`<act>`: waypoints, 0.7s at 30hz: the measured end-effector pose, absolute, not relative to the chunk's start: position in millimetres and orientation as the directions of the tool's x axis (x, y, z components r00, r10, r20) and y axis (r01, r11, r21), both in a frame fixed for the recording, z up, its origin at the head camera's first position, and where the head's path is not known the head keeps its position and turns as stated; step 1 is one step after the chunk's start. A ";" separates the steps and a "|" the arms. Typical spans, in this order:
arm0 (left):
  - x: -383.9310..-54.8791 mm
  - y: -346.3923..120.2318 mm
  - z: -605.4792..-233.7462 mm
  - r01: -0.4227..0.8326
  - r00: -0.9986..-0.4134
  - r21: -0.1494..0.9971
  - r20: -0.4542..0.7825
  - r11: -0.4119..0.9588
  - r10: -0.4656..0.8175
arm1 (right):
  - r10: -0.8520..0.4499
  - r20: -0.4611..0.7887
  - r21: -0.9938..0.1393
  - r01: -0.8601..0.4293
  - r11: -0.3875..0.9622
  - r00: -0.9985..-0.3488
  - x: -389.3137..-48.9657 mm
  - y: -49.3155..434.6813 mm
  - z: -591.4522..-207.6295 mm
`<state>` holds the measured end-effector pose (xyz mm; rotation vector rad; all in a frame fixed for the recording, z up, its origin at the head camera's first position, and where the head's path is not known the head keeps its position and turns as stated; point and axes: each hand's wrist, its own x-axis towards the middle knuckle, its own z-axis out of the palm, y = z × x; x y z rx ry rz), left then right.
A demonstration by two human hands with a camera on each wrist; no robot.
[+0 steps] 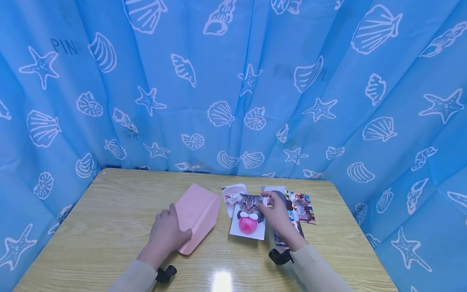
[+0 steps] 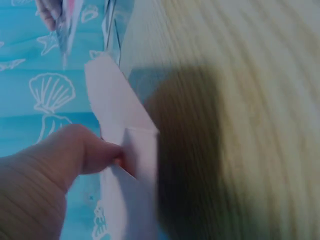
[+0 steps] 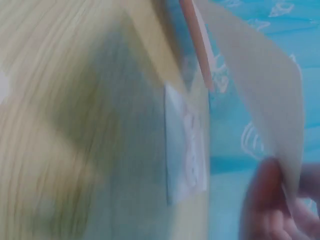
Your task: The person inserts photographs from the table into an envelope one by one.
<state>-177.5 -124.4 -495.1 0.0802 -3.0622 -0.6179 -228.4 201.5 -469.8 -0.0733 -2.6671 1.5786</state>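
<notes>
My left hand [image 1: 168, 229] grips a pink envelope [image 1: 197, 205] by its left side, tilted over the wooden table. In the left wrist view the thumb [image 2: 100, 155] presses at a fold or opening of the envelope [image 2: 117, 97]. My right hand [image 1: 278, 219] pinches a cat photo card [image 1: 249, 217] by its right upper edge, showing a tabby cat above a pink ball. The right wrist view shows the card's pale back [image 3: 265, 70] raised above the table. Behind it lies another photo card [image 1: 230, 196], partly covered.
Right of and under the right hand lie several picture cards, one with a cartoonlike animal [image 1: 302, 207]. They sit on a wood-grain table [image 1: 109, 227]. A blue shell-print curtain [image 1: 233, 89] hangs along the back and sides. Black wrist camera mounts [image 1: 280, 256] are on both wrists.
</notes>
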 end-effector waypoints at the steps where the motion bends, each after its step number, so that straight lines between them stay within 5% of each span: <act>1: -176.4 -124.2 -494.7 -0.041 -0.998 0.399 0.019 0.916 -0.053 | 0.079 0.026 -0.889 0.013 0.457 -0.997 -228.6 200.2 -468.1; 13: -170.1 -116.4 -491.4 -0.007 -0.992 0.456 0.109 0.890 -0.063 | 0.224 0.151 -0.981 -0.117 0.158 -0.963 -219.0 174.3 -438.9; 21: -167.7 -110.4 -492.5 0.011 -0.988 0.402 0.145 0.916 -0.052 | 0.181 0.215 -0.968 -0.184 0.173 -0.960 -205.4 150.0 -428.3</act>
